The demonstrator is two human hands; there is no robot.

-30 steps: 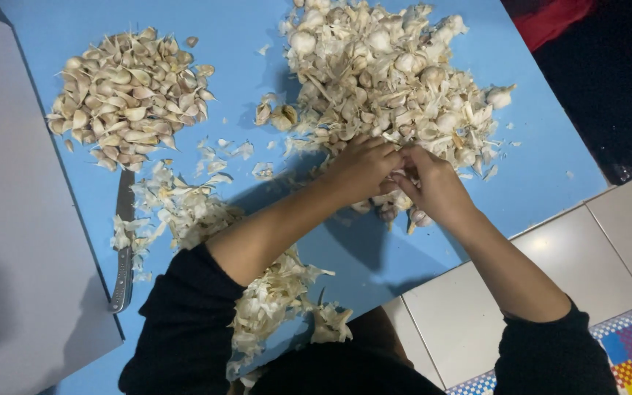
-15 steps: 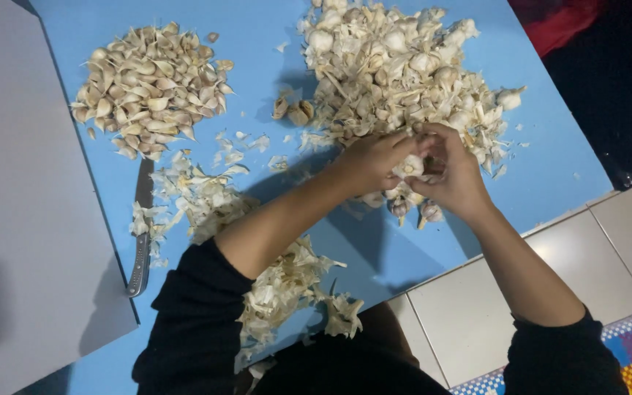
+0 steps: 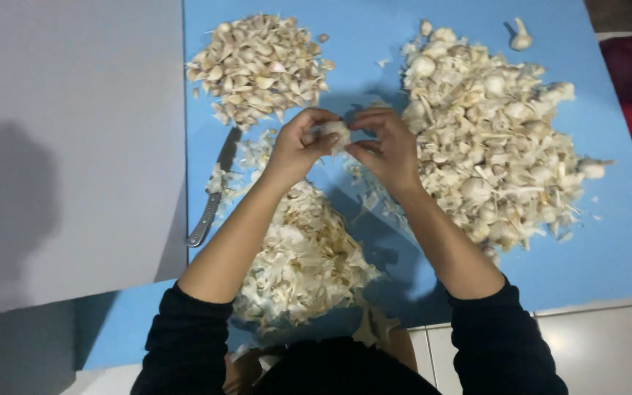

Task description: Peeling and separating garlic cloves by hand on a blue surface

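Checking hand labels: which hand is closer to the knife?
Left. The left hand is up at the garlic bulb, a short way right of the knife blade; the right hand sits farther right, across the bulb.

Both hands meet over a narrow strip of bare blue plastic sheet [image 3: 374, 51]. Just right of the fingers [image 3: 374, 121] the wide heap of whole white garlic bulbs [image 3: 491, 139] blocks the way; up-left of them sits the mound of separated cloves [image 3: 257, 66]. Below the fingers papery peelings [image 3: 301, 256] cover the sheet, with a steel knife [image 3: 213, 194] alongside. Beyond the fingertips, between the two piles, the blue lies open
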